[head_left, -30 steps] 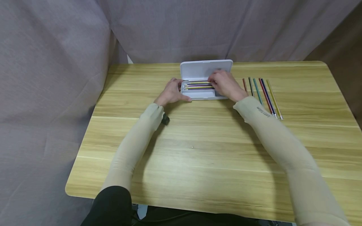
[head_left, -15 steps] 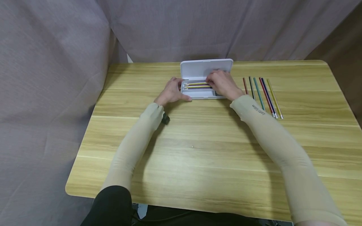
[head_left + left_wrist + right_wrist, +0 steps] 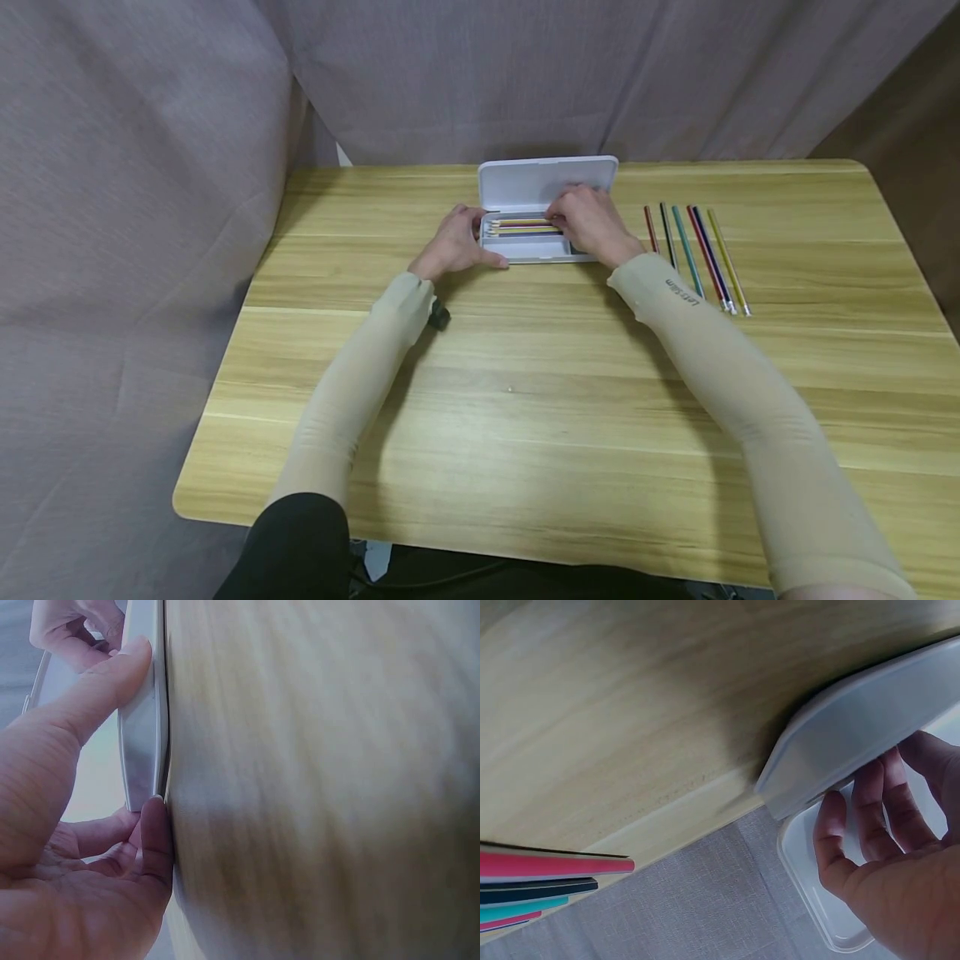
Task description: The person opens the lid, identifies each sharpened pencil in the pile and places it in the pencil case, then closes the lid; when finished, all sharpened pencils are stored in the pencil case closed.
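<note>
Left hand (image 3: 455, 242) grips pencil case (image 3: 534, 248) end, thumb on front wall; right hand (image 3: 592, 223) fingers curled inside over pencils (image 3: 522, 225). Best: brace case steady, settle pencils flat, parallel.

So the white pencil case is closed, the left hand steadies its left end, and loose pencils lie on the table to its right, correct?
Not quite: the white pencil case is open, its lid raised, as the head view shows. The left hand does steady its left end, and loose pencils lie to its right.
</note>
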